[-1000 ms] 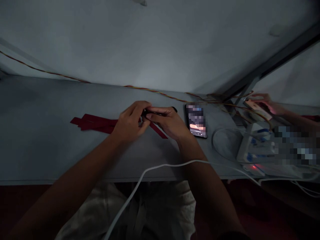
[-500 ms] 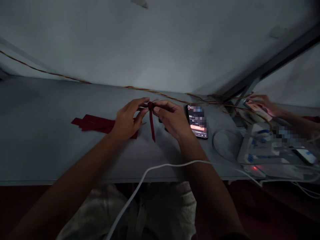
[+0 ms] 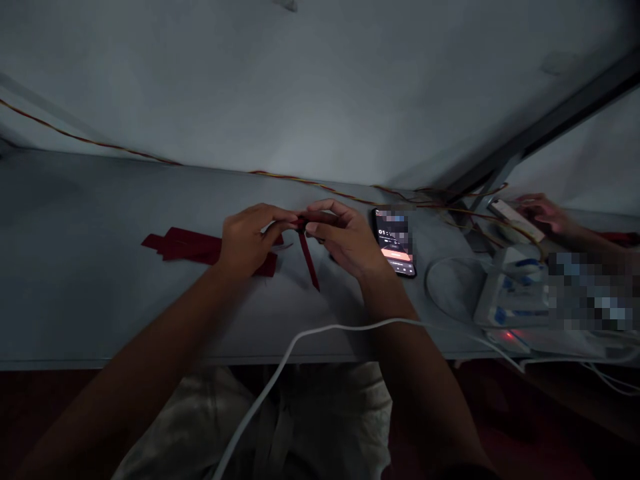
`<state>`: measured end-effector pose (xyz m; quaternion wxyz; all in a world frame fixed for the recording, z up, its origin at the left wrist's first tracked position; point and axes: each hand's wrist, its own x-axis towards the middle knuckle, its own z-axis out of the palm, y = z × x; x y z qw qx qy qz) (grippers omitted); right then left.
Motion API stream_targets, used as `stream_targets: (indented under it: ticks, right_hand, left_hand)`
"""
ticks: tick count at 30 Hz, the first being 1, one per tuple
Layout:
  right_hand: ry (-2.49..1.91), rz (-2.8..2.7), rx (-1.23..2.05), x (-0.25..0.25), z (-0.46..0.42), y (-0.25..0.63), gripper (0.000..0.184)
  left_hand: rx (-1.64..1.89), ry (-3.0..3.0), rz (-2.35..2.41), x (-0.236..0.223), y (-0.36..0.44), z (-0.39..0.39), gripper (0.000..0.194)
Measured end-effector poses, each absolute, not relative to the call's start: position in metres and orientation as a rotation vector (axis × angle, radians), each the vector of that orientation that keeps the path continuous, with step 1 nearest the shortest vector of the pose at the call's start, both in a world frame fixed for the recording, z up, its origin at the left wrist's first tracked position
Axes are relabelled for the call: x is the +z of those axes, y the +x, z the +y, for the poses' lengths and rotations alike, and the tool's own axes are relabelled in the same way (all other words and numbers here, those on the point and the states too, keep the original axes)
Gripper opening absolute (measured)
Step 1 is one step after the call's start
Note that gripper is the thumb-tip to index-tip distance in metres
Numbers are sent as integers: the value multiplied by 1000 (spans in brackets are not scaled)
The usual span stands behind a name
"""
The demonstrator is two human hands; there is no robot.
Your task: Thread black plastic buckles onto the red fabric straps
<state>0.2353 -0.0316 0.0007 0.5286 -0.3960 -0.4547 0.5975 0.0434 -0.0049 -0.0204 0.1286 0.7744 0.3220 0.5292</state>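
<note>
Left hand [image 3: 247, 241] and right hand [image 3: 345, 239] both gripped closed on the dark red strip [image 3: 309, 263], its free tail angled toward the front edge of the bench [image 3: 125, 333] (tail nearer right hand).

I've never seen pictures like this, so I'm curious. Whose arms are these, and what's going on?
These pictures come from a camera worn on a person's head, so you see what that person sees, looking down. There's no robot here, only a person. The two arms coming up from the bottom are theirs. Their left hand and right hand are pinching a narrow dark red strip between them. On the grey table lie some wider dark red pieces, and a phone sits near the right hand. A white cable runs past the right arm. At the far right, you can see another person's hand.
</note>
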Motion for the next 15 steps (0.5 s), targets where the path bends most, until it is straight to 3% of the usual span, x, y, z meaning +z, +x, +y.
stream_targets:
  ticks: [7, 15]
  right_hand:
    - [-1000, -1188, 1449, 1, -32, 241, 41]
    - [-1077, -1100, 1459, -2, -28, 247, 47]
  left_hand:
    - [1304, 2128, 829, -14, 33, 1, 9]
    - [1146, 1983, 730, -18, 32, 3, 22]
